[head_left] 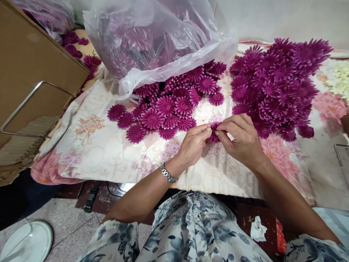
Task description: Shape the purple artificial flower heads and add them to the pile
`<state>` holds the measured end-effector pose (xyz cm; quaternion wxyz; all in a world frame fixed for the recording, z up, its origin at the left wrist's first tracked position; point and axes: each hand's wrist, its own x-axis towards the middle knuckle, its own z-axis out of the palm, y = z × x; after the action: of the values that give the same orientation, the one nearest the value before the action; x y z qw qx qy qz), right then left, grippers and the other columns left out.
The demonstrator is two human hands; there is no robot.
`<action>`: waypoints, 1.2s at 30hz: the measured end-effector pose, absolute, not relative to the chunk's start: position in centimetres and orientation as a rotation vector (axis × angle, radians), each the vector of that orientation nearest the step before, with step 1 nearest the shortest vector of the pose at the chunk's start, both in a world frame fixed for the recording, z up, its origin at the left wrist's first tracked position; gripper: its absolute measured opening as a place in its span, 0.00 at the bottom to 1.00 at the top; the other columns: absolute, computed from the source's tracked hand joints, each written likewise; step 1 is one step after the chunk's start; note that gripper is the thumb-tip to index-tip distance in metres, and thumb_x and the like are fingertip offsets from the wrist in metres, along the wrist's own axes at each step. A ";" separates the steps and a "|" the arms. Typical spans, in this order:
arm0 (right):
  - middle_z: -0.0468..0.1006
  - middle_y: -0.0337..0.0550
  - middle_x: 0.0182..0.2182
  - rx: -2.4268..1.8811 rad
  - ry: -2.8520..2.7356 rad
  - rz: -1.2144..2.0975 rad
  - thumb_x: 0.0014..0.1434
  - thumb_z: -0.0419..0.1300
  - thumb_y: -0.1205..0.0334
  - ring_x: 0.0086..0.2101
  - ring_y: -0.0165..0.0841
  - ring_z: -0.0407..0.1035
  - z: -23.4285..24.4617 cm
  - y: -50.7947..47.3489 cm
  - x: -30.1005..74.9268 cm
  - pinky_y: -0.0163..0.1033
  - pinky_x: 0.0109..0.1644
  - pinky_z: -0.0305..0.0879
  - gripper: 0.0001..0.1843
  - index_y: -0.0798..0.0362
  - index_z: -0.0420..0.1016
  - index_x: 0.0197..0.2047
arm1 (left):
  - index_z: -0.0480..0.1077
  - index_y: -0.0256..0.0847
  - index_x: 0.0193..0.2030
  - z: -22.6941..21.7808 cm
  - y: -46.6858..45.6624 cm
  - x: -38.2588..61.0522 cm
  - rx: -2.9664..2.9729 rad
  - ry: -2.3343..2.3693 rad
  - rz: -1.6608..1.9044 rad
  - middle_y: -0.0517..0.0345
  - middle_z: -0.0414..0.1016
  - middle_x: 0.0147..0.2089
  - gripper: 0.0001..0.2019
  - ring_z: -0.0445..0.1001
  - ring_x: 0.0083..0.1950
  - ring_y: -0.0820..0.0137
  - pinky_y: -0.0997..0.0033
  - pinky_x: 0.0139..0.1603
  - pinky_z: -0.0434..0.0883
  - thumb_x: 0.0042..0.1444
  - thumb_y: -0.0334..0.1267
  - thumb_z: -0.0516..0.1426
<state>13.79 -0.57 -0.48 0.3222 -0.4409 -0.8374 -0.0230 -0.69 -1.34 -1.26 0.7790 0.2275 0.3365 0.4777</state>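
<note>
Small craft workshop, apparently.
Purple flower heads [275, 83] are heaped on a cloth-covered surface [109, 160]; a stuffed plastic bag [160, 40] and cardboard box [38, 54] are seen.

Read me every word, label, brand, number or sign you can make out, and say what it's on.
No readable text anywhere.
Small green mark on the yellowish surface beside the plastic bag: too small and blurred to read.
Cardboard box: no lettering I can make out.
</note>
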 end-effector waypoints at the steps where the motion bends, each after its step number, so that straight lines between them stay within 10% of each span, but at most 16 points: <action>1: 0.76 0.42 0.28 -1.135 -2.172 -0.003 0.58 0.58 0.65 0.33 0.34 0.67 -0.4 -0.5 14.0 0.43 0.39 0.62 0.05 0.51 0.72 0.30 | 0.70 0.35 0.25 -1.3 -1.3 -0.7 0.497 0.735 1.036 0.62 0.65 0.23 0.07 0.63 0.27 0.78 0.76 0.30 0.63 0.47 0.36 0.63; 6: 0.74 0.39 0.27 -1.096 -1.721 0.196 0.56 0.61 0.65 0.30 0.31 0.69 0.5 0.4 16.4 0.40 0.32 0.65 0.02 0.51 0.73 0.31 | 0.70 0.36 0.24 -1.4 -1.1 -0.9 0.467 0.807 1.098 0.62 0.67 0.23 0.09 0.64 0.26 0.78 0.76 0.28 0.64 0.42 0.37 0.65; 14: 0.80 0.51 0.41 -1.497 -1.677 -0.850 0.56 0.60 0.63 0.45 0.52 0.72 2.8 2.2 25.4 0.62 0.49 0.62 0.13 0.53 0.79 0.44 | 0.71 0.34 0.27 -1.5 -1.1 -0.9 0.412 0.800 1.073 0.60 0.70 0.26 0.08 0.69 0.29 0.75 0.67 0.39 0.71 0.44 0.36 0.64; 20: 0.77 0.41 0.28 -0.975 -2.087 -0.289 0.53 0.64 0.65 0.31 0.33 0.71 1.0 0.7 17.4 0.42 0.37 0.66 0.03 0.52 0.75 0.33 | 0.70 0.34 0.26 -1.4 -1.1 -0.8 0.387 0.772 1.058 0.62 0.66 0.25 0.05 0.66 0.27 0.77 0.74 0.32 0.67 0.48 0.32 0.61; 36: 0.73 0.39 0.26 -1.035 -1.967 0.201 0.58 0.59 0.63 0.31 0.31 0.67 -0.4 -0.1 14.2 0.41 0.36 0.63 0.05 0.51 0.70 0.31 | 0.70 0.34 0.23 -1.4 -1.1 -0.8 0.452 0.742 1.048 0.61 0.64 0.22 0.08 0.62 0.24 0.79 0.78 0.25 0.60 0.49 0.35 0.62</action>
<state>14.19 -0.11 -0.40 0.4392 -0.4168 -0.7917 0.0810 -0.75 -1.13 -1.40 0.7771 0.2087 0.3432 0.4846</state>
